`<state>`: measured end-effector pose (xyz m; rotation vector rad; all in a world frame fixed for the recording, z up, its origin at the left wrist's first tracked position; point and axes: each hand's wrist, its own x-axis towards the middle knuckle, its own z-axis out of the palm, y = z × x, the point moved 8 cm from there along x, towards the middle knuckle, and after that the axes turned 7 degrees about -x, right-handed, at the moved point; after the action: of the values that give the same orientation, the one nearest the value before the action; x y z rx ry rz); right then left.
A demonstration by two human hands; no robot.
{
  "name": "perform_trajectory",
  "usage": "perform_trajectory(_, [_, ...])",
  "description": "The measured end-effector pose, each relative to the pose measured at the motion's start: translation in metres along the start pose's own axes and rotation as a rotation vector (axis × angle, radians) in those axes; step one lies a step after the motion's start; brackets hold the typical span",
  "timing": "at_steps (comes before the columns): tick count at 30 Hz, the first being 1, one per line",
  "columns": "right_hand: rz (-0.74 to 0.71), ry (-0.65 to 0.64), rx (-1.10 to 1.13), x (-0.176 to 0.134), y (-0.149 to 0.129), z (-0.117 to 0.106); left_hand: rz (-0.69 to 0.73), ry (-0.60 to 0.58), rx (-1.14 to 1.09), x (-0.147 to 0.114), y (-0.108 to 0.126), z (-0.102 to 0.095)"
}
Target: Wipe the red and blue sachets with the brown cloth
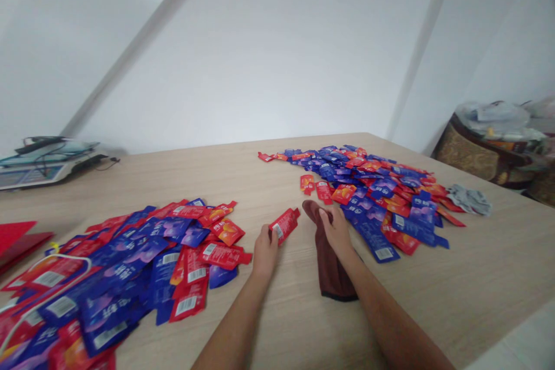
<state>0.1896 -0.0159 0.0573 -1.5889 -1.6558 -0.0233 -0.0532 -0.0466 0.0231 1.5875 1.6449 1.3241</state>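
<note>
At the near left, a loose pile of red and blue packets [143, 248] spreads over the wooden table [277, 329], with a white cord [90, 266] looping across it. The packets overlap at many angles, some barcode side up, so they look tipped out rather than stacked.

Farther right, a brown cloth piece [327, 254] with a dark hem lies lengthwise, hem toward the near side. The right hand [336, 228] is closed on it near its far end, thumb on top; this probably keeps the limp fabric under control, though how firmly it presses I cannot tell.

Just left of the cloth and apart from it, the left hand [265, 248] pinches a single red packet [284, 226] between thumb and fingers. It grips the near end, which leaves the barcode face and narrow tip exposed, the tip pointing far and right. The packet sits in the gap between the two piles.

Beyond the right hand, a second mixed pile [368, 179] fans across the far right, with a crumpled grey cloth [470, 200] at its right edge, perhaps put there to be out of the way. At the far left stands a scale-like device [56, 167] with items heaped on top, seemingly used as a shelf.
</note>
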Motion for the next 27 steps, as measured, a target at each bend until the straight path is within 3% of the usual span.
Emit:
perform_trajectory(3, [-0.036,0.048,-0.152,-0.002,-0.013,-0.018,-0.185,0.031,-0.231,0.003,-0.021,-0.002])
perform_trajectory(8, [-0.094,-0.33,-0.437,-0.032,-0.019,-0.006,-0.204,0.044,-0.333,0.006,-0.025,-0.001])
perform_trajectory(12, [-0.169,-0.461,-0.362,-0.037,-0.02,-0.007,-0.215,0.066,-0.372,0.005,-0.026,-0.002])
perform_trajectory(14, [-0.195,-0.355,-0.326,-0.021,-0.023,-0.027,-0.23,0.05,-0.395,0.004,-0.027,0.0])
perform_trajectory(17, [-0.197,-0.038,-0.342,0.008,-0.032,-0.077,-0.225,0.009,-0.346,0.004,-0.028,0.003])
perform_trajectory(19, [-0.251,0.056,-0.318,0.015,-0.048,-0.095,-0.173,-0.023,-0.231,0.007,-0.025,0.005])
perform_trajectory(21, [-0.352,-0.024,-0.281,0.011,-0.07,-0.087,-0.105,-0.055,-0.089,0.01,-0.02,0.007])
perform_trajectory(23, [-0.428,-0.202,-0.262,-0.004,-0.091,-0.057,-0.062,-0.08,0.004,0.011,-0.017,0.008])
perform_trajectory(25, [-0.417,-0.36,-0.244,-0.023,-0.104,-0.019,-0.057,-0.1,0.042,0.01,-0.015,0.008])
perform_trajectory(27, [-0.371,-0.396,-0.168,-0.039,-0.112,0.009,-0.063,-0.118,0.039,0.007,-0.013,0.008])
